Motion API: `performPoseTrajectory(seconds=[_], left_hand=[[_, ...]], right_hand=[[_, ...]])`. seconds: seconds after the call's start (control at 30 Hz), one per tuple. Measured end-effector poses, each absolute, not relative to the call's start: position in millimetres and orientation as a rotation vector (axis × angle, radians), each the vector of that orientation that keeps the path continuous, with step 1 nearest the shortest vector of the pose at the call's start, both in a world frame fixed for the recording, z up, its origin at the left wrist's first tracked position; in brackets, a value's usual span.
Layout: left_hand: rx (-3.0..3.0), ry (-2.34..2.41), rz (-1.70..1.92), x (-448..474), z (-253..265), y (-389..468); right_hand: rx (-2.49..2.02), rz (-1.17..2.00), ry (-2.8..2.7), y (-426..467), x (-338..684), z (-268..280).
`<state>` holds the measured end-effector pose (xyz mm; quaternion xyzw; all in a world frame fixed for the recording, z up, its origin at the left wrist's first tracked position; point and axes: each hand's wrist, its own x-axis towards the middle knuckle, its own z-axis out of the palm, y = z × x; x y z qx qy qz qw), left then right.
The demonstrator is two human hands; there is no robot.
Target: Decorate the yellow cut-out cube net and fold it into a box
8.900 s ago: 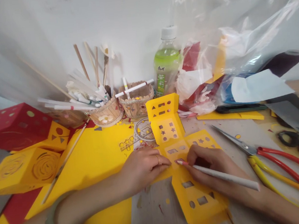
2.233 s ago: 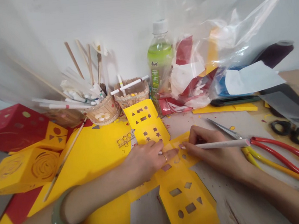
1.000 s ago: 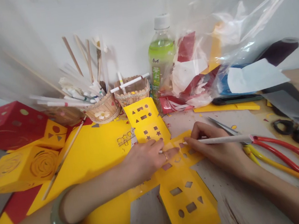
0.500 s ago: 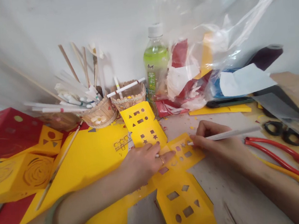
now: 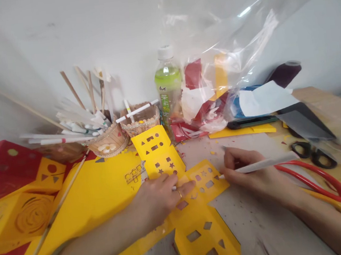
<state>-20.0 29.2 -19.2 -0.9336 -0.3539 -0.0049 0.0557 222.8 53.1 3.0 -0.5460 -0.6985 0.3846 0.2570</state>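
A yellow card cross (image 5: 193,228) with small cut-out shapes lies in front of me, its upper arm bent up. My left hand (image 5: 162,195) rests on its middle with the index finger stretched out; a small white end shows among the fingers. My right hand (image 5: 251,171) is closed round a slim white pen-shaped tool (image 5: 265,163). The tool's tip is by the outer edge of the card's right arm, near the cut-outs; whether it touches I cannot tell. A grey mat (image 5: 237,213) with scraps lies beneath.
Behind stand a green drink bottle (image 5: 168,79), a clear bag of paper scraps (image 5: 203,95) and baskets (image 5: 108,144) of pens and sticks. Red-handled pliers (image 5: 325,180) and black scissors (image 5: 316,154) lie right. Yellow (image 5: 24,220) and red (image 5: 7,169) boxes stand left, beside a stick (image 5: 59,206).
The view has shifted, so everything sits lower and further left. My right hand has moved the tool's tip slightly right, towards the card's edge. My left hand stays in place on the card.
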Motion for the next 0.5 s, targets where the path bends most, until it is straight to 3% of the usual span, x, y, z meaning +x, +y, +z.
performPoseTrajectory(seconds=[0.5], left_hand=[[-2.78, -1.041, 0.059, -20.9, -19.1, 29.4]], right_hand=[[-1.486, 0.856, -2.035, 50.2, 212.3, 2.1]])
